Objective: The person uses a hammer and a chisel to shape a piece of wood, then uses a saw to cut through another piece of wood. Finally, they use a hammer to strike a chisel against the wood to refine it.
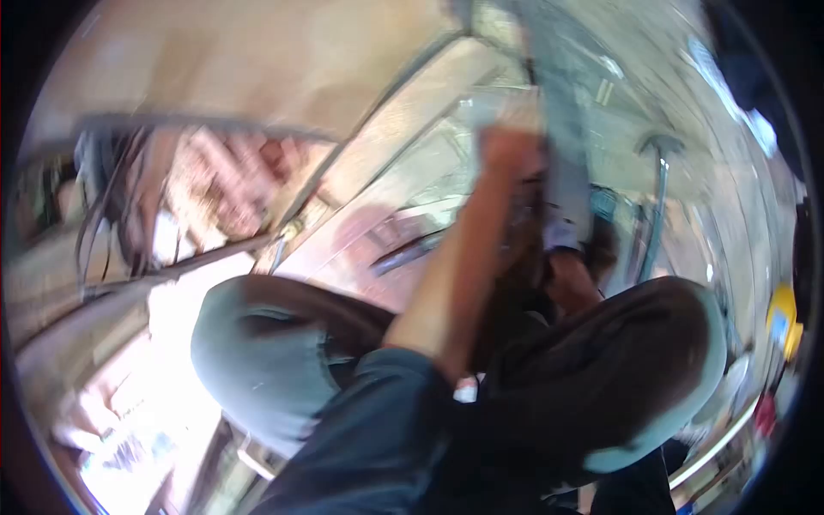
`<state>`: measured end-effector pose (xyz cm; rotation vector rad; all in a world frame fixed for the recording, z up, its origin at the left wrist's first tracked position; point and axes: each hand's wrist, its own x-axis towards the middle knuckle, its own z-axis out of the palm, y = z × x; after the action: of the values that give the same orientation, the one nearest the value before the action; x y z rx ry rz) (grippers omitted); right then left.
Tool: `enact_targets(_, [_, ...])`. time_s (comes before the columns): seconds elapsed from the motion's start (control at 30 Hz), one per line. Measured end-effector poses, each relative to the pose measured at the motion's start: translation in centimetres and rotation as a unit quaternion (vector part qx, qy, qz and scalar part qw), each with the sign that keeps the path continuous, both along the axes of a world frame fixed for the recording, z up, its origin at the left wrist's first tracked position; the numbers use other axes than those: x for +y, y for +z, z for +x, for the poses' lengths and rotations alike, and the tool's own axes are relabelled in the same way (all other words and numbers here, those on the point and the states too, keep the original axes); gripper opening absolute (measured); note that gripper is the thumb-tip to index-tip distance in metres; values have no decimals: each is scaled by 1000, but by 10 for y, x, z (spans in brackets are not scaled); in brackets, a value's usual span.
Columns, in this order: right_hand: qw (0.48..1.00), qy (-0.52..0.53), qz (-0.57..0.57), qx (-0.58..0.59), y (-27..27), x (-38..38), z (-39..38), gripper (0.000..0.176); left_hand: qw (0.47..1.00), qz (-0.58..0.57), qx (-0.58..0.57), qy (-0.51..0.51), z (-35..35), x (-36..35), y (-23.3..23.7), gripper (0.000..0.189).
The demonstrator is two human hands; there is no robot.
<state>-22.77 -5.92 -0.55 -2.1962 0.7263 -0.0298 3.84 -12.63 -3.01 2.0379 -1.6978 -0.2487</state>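
At the far left, reddish-brown pieces (227, 180) are seen through an opening, and above them a broad tan panel (232, 60) is bordered by a dark edge. Below, the left knee (257, 352) is bent outward, its trouser leg lit pale along the outer side. To its right, a dark elongated object (408, 251) is laid on a pale surface (446, 142), slanted and blurred. The left forearm, emerging from a dark blue sleeve (378, 421), is extended forward across the middle. The left hand (513, 148) is placed just beside the long grey bar (565, 129); whether its fingers are spread or closed, and whether the bar is touched, cannot be told through the blur. The bar is seen running from the upper edge down toward the legs. Near its lower end, bare skin is shown, apparently of the right hand (573, 279), whose finger state cannot be told. Farther right, a hammer (659, 189) is seen with its head uppermost, beyond the bent right knee (669, 335). At the far right, a yellow object (783, 319) is shown above a small red one (766, 415).
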Motion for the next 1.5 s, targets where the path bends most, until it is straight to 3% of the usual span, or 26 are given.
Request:
enact_targets(0.03, [1000, 1, 1, 12, 6, -3, -5, 27, 990, 72, 124, 15, -1, 7, 18, 71])
enact_targets(0.07, [1000, -6, -6, 30, 14, -5, -14, 27, 994, -46, -99, -25, -1, 3, -14, 83])
enact_targets(0.1, [999, -14, -18, 47, 36, -11, -6, 27, 995, -42, -84, 17, -6, 10, -8, 81])
enact_targets(0.13, [998, -18, -29, 57, 31, -22, -23, 27, 978, -76, -171, 96, -13, 13, -4, 80])
enact_targets(0.2, [994, -29, -51, 91, 46, -38, -32, 28, 988, -10, 3, 153, -21, 33, 13, 68])
enact_targets(0.27, [991, -26, -69, 115, 58, -57, -30, 28, 971, -106, 93, 195, -27, 49, 14, 66])
enact_targets(0.47, [984, 50, -100, 141, 80, -86, 9, 30, 955, -138, 62, 254, -37, 82, 12, 59])
enact_targets(0.53, [981, 77, -109, 143, 81, -90, 24, 31, 944, -113, 153, 270, -34, 91, 22, 51])
enact_targets(0.63, [975, 115, -118, 148, 78, -93, 47, 31, 933, -132, 89, 322, -32, 58, -22, 52])
enact_targets(0.7, [972, 132, -122, 152, 80, -96, 55, 32, 922, -38, 278, 269, -19, 54, -17, 50])
enact_targets(0.73, [971, 142, -122, 151, 79, -97, 61, 32, 920, -41, 274, 278, -14, 56, -18, 50])
enact_targets(0.8, [968, 158, -127, 150, 78, -100, 69, 33, 757, 38, 567, 321, 0, 65, -11, 50])
enact_targets(0.83, [967, 162, -127, 149, 77, -102, 71, 33, 758, 34, 563, 328, 4, 67, -8, 50])
enact_targets(0.87, [966, 168, -126, 149, 76, -104, 74, 33, 815, 50, 492, 301, 2, 65, -21, 49])
enact_targets(0.9, [966, 174, -124, 149, 75, -104, 78, 34, 863, 70, 418, 274, -7, 51, -64, 48])
enact_targets(0.93, [964, 181, -120, 151, 74, -106, 80, 34, 895, 7, 304, 326, -23, 32, -108, 56])
enact_targets(1.03, [962, 195, -113, 156, 79, -119, 81, 35, 957, -11, 160, 242, -18, 85, -3, 77])
enact_targets(1.07, [962, 194, -113, 158, 79, -122, 82, 35, 961, 15, 178, 212, -11, 92, 18, 91])
enact_targets(1.17, [962, 192, -108, 158, 87, -132, 82, 36, 963, -74, 169, 194, -12, 95, 17, 81])
enact_targets(1.2, [963, 190, -107, 157, 86, -132, 83, 36, 959, -53, 178, 215, -12, 93, 14, 71])
enact_targets(1.43, [959, 192, -125, 169, 88, -130, 85, 38, 971, -107, 136, 165, -7, 100, 8, 78])
enact_targets(1.5, [956, 192, -136, 174, 88, -127, 86, 39, 974, -36, 149, 169, -7, 100, 13, 78])
